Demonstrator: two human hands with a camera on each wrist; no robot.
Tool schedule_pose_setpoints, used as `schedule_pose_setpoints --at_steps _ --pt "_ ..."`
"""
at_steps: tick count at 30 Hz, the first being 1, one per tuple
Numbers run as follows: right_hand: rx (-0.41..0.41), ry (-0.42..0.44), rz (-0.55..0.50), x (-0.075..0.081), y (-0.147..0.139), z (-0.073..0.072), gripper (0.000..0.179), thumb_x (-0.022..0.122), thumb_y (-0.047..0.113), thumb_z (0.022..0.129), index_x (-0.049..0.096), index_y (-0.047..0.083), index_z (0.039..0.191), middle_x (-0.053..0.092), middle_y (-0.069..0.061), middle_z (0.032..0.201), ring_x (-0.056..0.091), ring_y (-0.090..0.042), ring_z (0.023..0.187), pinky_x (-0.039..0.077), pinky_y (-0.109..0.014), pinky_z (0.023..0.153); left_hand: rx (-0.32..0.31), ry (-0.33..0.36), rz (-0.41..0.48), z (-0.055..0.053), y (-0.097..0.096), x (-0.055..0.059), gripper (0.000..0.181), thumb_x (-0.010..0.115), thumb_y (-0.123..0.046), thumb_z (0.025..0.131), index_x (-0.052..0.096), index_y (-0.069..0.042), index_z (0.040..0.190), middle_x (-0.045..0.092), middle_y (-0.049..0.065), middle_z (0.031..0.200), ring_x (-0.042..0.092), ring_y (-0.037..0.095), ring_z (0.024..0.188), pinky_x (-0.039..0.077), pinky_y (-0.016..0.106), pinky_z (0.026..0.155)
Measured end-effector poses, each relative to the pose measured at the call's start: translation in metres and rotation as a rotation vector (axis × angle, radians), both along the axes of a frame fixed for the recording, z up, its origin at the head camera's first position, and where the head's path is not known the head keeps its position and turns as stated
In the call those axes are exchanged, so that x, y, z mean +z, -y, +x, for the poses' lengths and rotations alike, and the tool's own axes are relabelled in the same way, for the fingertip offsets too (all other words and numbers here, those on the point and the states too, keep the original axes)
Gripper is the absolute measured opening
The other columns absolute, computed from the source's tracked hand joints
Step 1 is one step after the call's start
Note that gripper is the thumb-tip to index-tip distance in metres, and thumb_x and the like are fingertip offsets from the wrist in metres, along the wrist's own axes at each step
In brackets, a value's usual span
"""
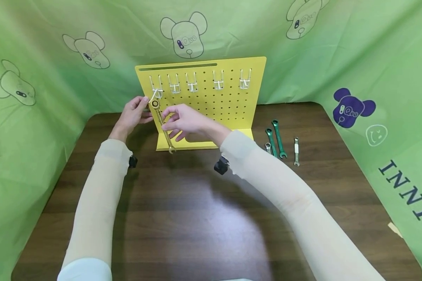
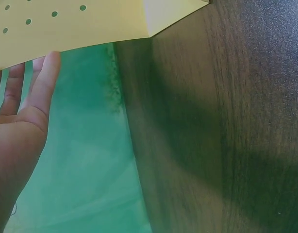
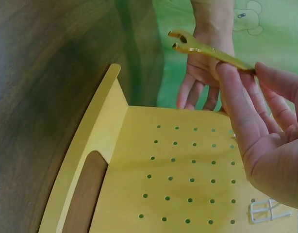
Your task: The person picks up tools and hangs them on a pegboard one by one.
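A gold combination wrench [image 1: 164, 130] is pinched between the thumb and fingers of my right hand [image 1: 188, 119]. It slants in front of the left part of a yellow pegboard [image 1: 239, 64], ring end up and open end down. The ring end overlaps the tip of the leftmost white hook [image 1: 157, 93] in the head view. My left hand [image 1: 133, 113] holds the board's left edge, with some fingers reaching behind it. In the right wrist view, the wrench's open end [image 3: 185, 43] points away from the right hand [image 3: 265, 141].
Several more white hooks [image 1: 192, 86] line the board's upper part. On the table [image 1: 183, 203] to the right lie green wrenches [image 1: 278, 138], a small silver wrench end [image 1: 268, 146] partly hidden by my arm, and another silver wrench [image 1: 297, 156]. Green cloth [image 1: 133, 27] surrounds the table.
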State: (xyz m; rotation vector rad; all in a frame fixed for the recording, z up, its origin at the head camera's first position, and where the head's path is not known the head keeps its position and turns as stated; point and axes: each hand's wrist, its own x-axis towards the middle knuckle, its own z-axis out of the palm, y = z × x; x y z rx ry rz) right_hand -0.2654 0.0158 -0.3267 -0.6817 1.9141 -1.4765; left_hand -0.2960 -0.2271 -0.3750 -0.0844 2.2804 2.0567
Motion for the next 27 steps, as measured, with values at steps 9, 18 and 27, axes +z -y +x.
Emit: schedule_pose_setpoints --at_steps 9,18,27 --pt "-0.016 -0.041 0.012 0.003 0.009 -0.001 0.029 0.07 0.008 0.097 0.058 0.002 0.124 0.068 -0.019 0.102 0.072 -0.038 0.091 0.065 -0.049 0.071 0.004 -0.015 -0.017 -0.002 0.002 -0.001 0.027 0.053 -0.043 0.103 0.059 -0.016 0.107 0.051 0.005 0.112 0.066 0.018 0.09 0.062 0.028 0.085" --pt "-0.034 -0.112 0.048 0.001 0.011 -0.003 0.032 0.07 0.012 0.098 0.057 0.004 0.127 0.069 -0.018 0.106 0.073 -0.033 0.087 0.063 -0.053 0.076 0.011 0.001 -0.019 -0.003 0.0 -0.006 0.026 0.053 -0.042 0.104 0.059 -0.017 0.107 0.051 0.005 0.113 0.066 0.015 0.086 0.062 0.028 0.084" --pt "-0.025 -0.141 0.03 0.003 0.015 -0.002 0.028 0.07 0.012 0.098 0.059 0.005 0.123 0.069 -0.018 0.106 0.074 -0.03 0.085 0.065 -0.047 0.071 -0.003 -0.035 0.04 -0.003 0.002 -0.006 0.024 0.055 -0.038 0.103 0.061 -0.015 0.107 0.056 0.007 0.107 0.067 0.017 0.084 0.063 0.031 0.082"
